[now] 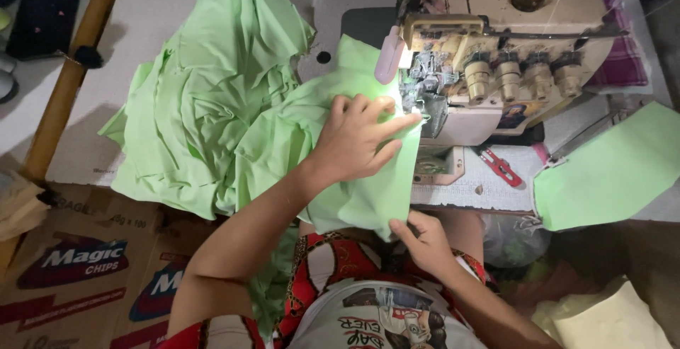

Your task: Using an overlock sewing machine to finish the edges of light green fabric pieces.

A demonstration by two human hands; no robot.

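Heap of green cloth [205, 101] lies bunched on the table [156, 9], left of both hands. Left hand [358, 140] lies flat, fingers spread, pressing 1 green piece [368, 193] down just before the sewing machine [496, 52]. Right hand [423, 239] pinches that piece's lower edge. Red snips [500, 167] lie right of the left hand.

Looks like a small sewing workshop, prob home-based: industrial overlock machine [496, 59] w/ tension knobs far right, heaps of cut green fabric [205, 101] on the table [142, 9], red thread snips [501, 168], cardboard boxes [78, 264] near left.
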